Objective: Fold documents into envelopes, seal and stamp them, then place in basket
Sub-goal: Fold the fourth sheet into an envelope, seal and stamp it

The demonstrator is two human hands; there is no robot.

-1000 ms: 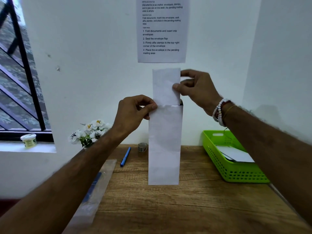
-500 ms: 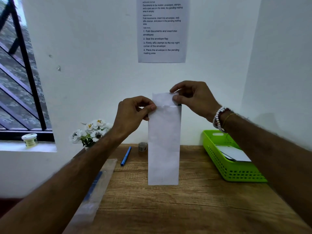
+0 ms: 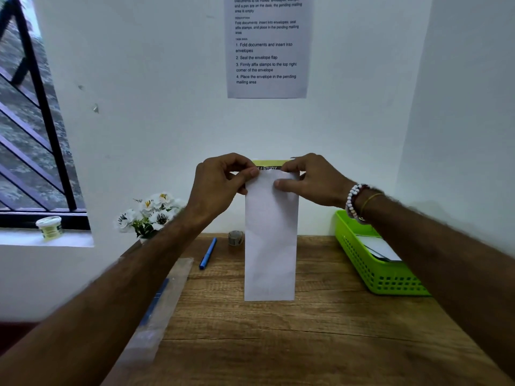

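Envelope (image 3: 269, 240) is held upright over the middle of the desk (image 3: 306, 344), its top edge pinched by the curled fingers of left hand (image 3: 220, 185) and right hand (image 3: 312, 182); insertion is judged done, so the top must be folded over and pressed shut next

Left hand (image 3: 220, 185), right hand (image 3: 315, 183) — both pinching

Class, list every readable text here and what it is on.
Wall notice: "1 Fold documents and insert into envelopes"
"2 Seal the envelope flap"
"3 Firmly affix stamps to the top right corner of the envelope"
"4 Place the envelope in the pending mailing area"
Its upper paragraphs: too small to quote surely.
Yellow-and-black strip behind the envelope top: "/ STUDY", rest hidden.
Windowsill tub label: blurred.
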